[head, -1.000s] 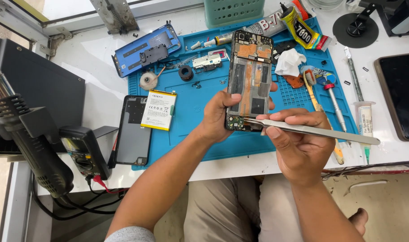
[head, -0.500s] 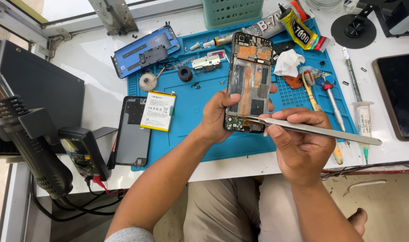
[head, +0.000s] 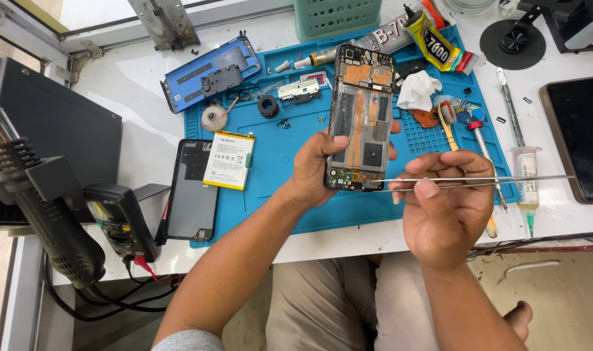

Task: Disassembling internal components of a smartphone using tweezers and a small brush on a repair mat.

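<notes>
Held the phone [head: 361, 110] up over the middle of the blue mat [head: 277, 162], open side up, all its little inside parts showing. Gripped its low end with the left hand [head: 313, 172], thumb on top and fingers curled tight round the edge. Pinched thin tweezers [head: 491, 181] in the right hand [head: 442, 214], over the near right part of the mat, thumb and fingers closed on the two blades. Touched the tweezer tips to the low edge of the phone, with the long end poking out past the right side of the mat.

Looked about halfway into the job. Found the blue cover [head: 209, 73] off and lying at the far left corner of the mat. Found the battery [head: 229, 160] out too, resting on the left part of the mat, half on a dark panel [head: 192, 188] that hung over the left edge. Saw small loose parts and screws on the far part of the mat. Judged the work deep inside the phone not yet done, and nothing put back.

Saw glue tubes [head: 433, 32], a white cloth [head: 418, 90] and a brush [head: 447, 117] on the far right part of the mat. Saw a syringe [head: 526, 175] just off the right edge, and a heat gun [head: 37, 208] well off to the left.
</notes>
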